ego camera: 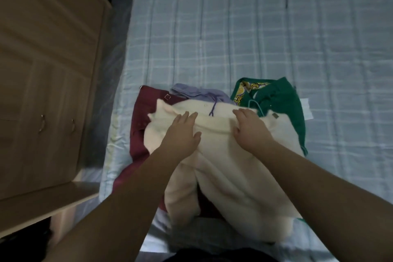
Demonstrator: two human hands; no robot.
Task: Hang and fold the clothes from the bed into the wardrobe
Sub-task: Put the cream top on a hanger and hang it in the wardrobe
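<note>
Left hand (182,134) and right hand (252,128) lie flat on cream sweater (229,172), fingers straight, gripping nothing. Beyond fingertips: purple top (200,93), green garment (278,100). Left of fingers: maroon garment (142,125). All on bed (276,27).

The cream garment (223,155) looks like thick, soft, fleecy cloth, matt. The maroon garment (140,134) is smoother matt cloth with a small metal buckle (167,97). The green garment (280,100) is smooth cloth with a printed lining. The bed (255,38) carries a checked, finely wrinkled cotton-like sheet. The wardrobe (42,70) is pale matt wood-grain with shiny metal handles (42,123).
</note>
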